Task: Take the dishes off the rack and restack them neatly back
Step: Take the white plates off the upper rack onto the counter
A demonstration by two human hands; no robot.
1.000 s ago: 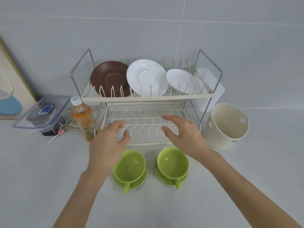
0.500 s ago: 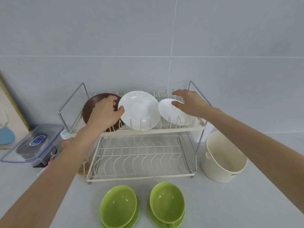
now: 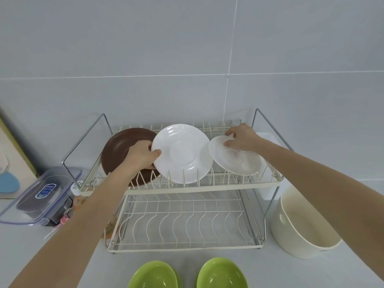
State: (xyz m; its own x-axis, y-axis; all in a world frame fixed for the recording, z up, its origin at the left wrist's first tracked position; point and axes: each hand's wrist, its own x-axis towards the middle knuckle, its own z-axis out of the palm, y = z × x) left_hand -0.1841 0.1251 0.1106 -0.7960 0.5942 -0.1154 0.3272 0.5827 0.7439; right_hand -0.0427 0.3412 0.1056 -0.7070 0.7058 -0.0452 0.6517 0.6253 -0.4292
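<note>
- Grey tiled wall behind; pale counter (image 3: 207, 265) carrying a two-tier wire rack (image 3: 187, 248), lower tier bare.
- Upper tier, as I see it: brown plate (image 3: 118, 148), large white plate (image 3: 185, 152), small white plate (image 3: 239, 163), all on edge between the tines.
- Left hand (image 3: 141, 154): pinched on the large white plate's left rim, covering part of the brown plate.
- Right hand (image 3: 242, 137): pinched on the small white plate's top rim.
- Front of rack: two green cups (image 3: 222, 273).
- Right: cream pot (image 3: 301, 231). Left: clear lidded container (image 3: 41, 196), bottle partly hidden by my forearm.
</note>
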